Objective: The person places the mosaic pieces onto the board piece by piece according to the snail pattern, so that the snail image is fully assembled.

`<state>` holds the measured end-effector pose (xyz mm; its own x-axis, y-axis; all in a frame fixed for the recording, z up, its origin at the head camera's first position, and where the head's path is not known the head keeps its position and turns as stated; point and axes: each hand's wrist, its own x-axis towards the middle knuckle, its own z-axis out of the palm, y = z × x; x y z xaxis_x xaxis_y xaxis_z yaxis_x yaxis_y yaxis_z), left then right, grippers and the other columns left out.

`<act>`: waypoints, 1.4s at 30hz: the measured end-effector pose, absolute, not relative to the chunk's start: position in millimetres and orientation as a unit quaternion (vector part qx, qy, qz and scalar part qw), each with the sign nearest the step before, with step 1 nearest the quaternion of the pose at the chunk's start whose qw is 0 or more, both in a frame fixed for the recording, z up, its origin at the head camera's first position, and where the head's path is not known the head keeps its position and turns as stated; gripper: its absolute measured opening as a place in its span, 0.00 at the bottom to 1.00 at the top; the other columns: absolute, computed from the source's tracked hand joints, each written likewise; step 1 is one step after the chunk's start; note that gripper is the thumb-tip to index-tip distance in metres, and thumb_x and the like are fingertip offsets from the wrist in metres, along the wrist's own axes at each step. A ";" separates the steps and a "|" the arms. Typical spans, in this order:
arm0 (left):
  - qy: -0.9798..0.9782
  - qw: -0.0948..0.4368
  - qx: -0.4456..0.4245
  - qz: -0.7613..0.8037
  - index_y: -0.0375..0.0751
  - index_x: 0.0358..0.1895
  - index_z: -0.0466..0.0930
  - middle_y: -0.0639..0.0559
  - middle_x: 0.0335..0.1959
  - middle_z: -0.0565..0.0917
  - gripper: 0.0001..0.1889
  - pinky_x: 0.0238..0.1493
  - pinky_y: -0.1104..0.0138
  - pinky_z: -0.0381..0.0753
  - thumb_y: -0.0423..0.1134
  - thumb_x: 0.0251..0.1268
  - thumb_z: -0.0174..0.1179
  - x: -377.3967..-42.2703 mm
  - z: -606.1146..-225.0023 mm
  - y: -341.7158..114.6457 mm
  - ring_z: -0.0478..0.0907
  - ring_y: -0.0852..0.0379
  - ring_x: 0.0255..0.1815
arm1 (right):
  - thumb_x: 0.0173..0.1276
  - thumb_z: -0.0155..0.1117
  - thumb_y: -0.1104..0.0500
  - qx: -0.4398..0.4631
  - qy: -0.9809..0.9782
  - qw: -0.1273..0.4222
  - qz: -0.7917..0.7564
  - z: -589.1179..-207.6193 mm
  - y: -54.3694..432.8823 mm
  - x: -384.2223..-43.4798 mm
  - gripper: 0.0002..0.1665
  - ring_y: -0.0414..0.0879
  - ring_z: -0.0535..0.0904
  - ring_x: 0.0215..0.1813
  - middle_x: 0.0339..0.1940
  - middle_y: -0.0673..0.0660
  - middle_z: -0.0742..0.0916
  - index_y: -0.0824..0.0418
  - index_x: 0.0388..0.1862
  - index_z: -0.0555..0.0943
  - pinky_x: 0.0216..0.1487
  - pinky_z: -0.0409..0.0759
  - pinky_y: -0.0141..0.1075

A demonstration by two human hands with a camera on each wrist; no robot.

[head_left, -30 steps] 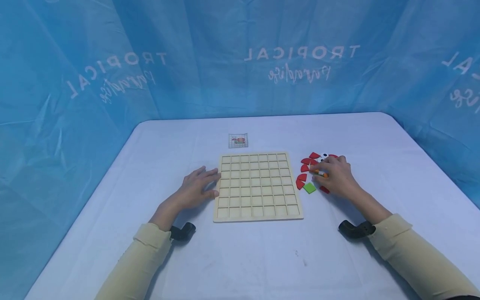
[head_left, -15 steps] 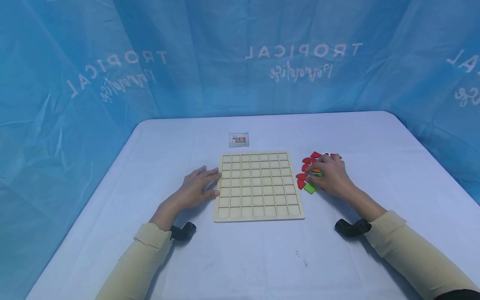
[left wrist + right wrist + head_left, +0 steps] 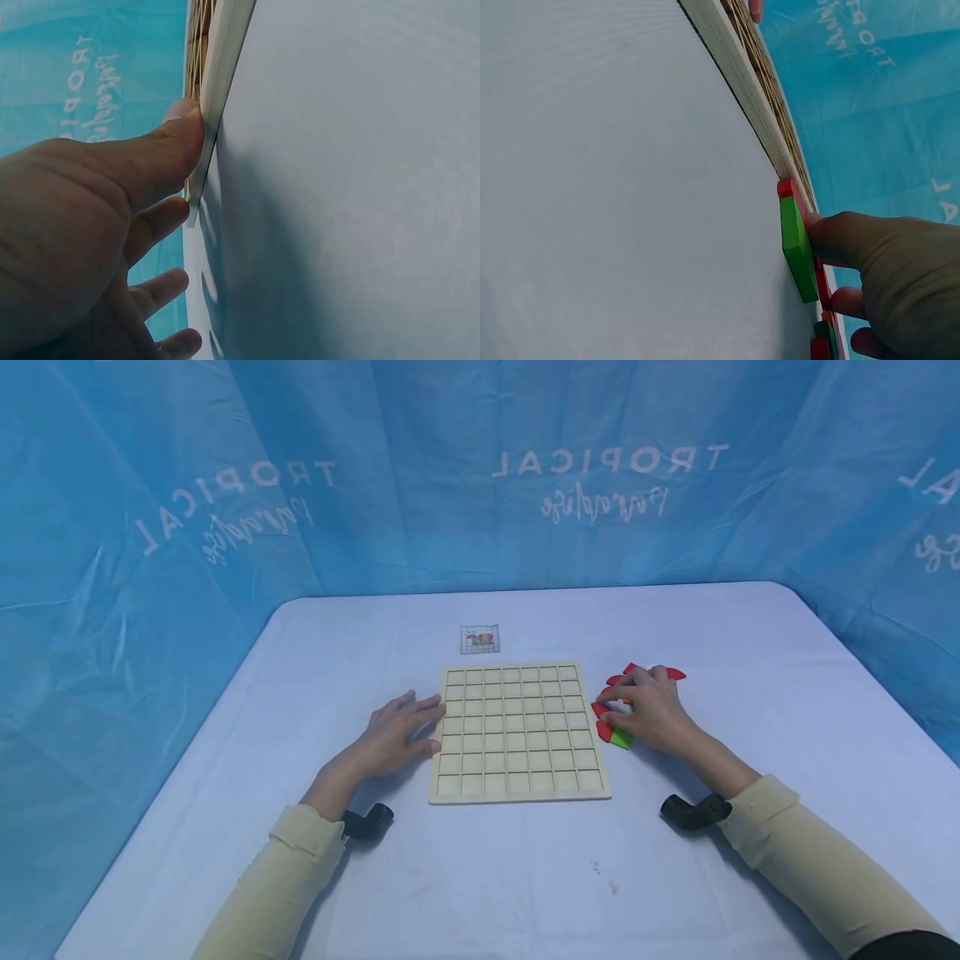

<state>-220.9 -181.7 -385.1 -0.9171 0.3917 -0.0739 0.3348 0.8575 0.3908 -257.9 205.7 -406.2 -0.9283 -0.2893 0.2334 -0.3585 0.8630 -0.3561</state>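
A pale wooden board with a grid of square recesses lies flat on the table. My left hand rests along its left edge, fingers spread, with the thumb against the rim in the left wrist view. Just beyond the board's right side, my right hand pinches a red quarter-circle tile between thumb and forefinger. Close by lie another red tile and a green square tile, the green one standing out in the right wrist view. The right hand covers other tiles.
Behind the board lies a small picture card printed with a grid. More red tiles show past the right hand's knuckles. A white cloth covers the table, and a blue curtain hangs behind it.
My right hand has moved left across the tiles toward the board, its thumb and forefinger coming together on a red tile, which has turned slightly. The left hand has stayed at the board's edge.
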 end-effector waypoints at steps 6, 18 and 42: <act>0.959 0.073 0.199 0.191 0.46 0.70 0.62 0.49 0.74 0.60 0.31 0.71 0.37 0.46 0.47 0.65 0.58 -220.6 -385.4 -183.1 0.45 0.37 0.77 | 0.50 0.76 0.54 0.166 -0.961 0.087 0.205 -405.7 205.5 -257.7 0.21 0.57 0.64 0.54 0.48 0.61 0.79 0.55 0.44 0.86 0.49 0.66 0.51; 0.960 0.073 0.204 0.178 0.44 0.70 0.62 0.48 0.74 0.60 0.31 0.70 0.37 0.48 0.47 0.66 0.56 -219.5 -384.4 -182.3 0.48 0.37 0.76 | 0.52 0.75 0.53 0.168 -0.943 0.105 0.267 -402.6 188.6 -259.3 0.19 0.56 0.65 0.50 0.42 0.60 0.80 0.59 0.42 0.86 0.45 0.62 0.46; 0.957 0.080 0.215 0.179 0.45 0.71 0.60 0.49 0.75 0.58 0.30 0.71 0.38 0.48 0.48 0.68 0.55 -218.5 -384.1 -184.6 0.47 0.38 0.77 | 0.56 0.72 0.51 0.150 -0.947 0.087 0.269 -404.9 136.4 -266.4 0.18 0.55 0.66 0.51 0.46 0.60 0.82 0.58 0.43 0.86 0.46 0.63 0.46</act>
<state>-218.5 -184.6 -384.1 -0.8951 0.4394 -0.0764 0.3820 0.8437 0.3771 -266.4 136.4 -404.9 -0.9395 -0.2383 0.2459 -0.3320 0.8100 -0.4835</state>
